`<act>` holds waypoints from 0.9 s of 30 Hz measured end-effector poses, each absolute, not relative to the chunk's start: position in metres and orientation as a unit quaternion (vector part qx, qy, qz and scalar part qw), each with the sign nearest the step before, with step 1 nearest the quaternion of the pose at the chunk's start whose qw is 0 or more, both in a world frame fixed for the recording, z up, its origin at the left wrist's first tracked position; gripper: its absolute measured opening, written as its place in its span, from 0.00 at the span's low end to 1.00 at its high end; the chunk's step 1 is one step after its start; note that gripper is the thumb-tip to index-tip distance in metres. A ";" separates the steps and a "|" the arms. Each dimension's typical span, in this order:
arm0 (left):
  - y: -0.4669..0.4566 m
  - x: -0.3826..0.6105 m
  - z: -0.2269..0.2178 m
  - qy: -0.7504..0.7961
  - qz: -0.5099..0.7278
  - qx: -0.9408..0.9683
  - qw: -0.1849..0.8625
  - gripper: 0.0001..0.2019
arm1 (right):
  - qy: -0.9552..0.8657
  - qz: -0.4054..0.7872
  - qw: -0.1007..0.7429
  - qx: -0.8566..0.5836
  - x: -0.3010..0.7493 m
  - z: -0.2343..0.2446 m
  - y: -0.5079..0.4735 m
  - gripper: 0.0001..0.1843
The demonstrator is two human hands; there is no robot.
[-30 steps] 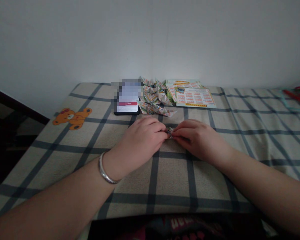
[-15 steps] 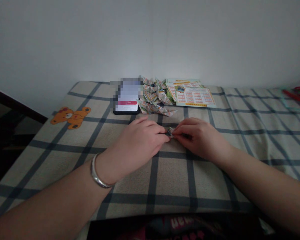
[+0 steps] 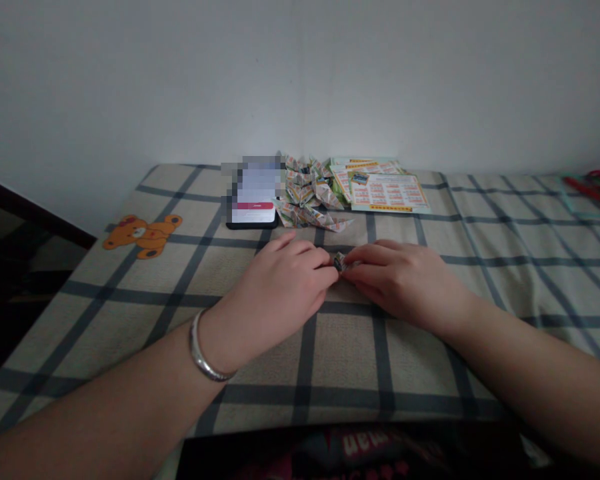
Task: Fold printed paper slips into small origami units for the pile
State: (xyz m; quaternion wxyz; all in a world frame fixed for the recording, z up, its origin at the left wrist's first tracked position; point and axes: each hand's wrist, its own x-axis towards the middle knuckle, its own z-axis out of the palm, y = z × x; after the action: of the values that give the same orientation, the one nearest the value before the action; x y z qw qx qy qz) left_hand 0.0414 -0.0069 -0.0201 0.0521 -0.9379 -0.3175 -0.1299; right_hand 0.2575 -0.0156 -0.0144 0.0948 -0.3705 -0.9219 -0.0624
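Observation:
Between my fingertips is a small folded piece of printed paper (image 3: 339, 261), mostly covered by both hands. My left hand (image 3: 285, 287), with a silver bangle at its wrist, pinches the paper's left side. From the right, my right hand (image 3: 405, 280) closes its thumb and fingers on the other side. Just beyond the hands lie several folded paper pieces (image 3: 307, 187) with pointed ends, made of similar printed paper. To their right rests a loose stack of flat printed sheets (image 3: 387, 193).
A phone (image 3: 253, 193) with a lit screen lies left of the folded pieces. An orange bear cutout (image 3: 143, 235) is at the left on the checked cloth (image 3: 260, 400). Red and green items (image 3: 597, 190) sit at the far right. A wall stands behind.
My right hand has rolled slightly, its fingers lying lower over the paper, so less of it shows. My left hand has barely moved.

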 end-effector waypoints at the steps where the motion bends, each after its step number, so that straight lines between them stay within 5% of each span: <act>1: -0.008 0.042 -0.020 -0.322 -0.133 -0.936 0.053 0.06 | -0.921 -0.063 0.091 -0.374 0.257 -0.014 -0.015 0.12; 27: -0.009 0.036 -0.011 -0.363 -0.117 -0.924 0.017 0.14 | -0.914 -0.021 0.058 -0.402 0.276 -0.002 -0.012 0.10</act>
State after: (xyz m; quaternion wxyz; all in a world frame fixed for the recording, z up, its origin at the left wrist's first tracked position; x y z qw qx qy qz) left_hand 0.0362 -0.0088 -0.0111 0.0170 -0.9243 -0.3630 -0.1166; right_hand 0.2761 -0.0122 -0.0022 0.0579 -0.4016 -0.9137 -0.0213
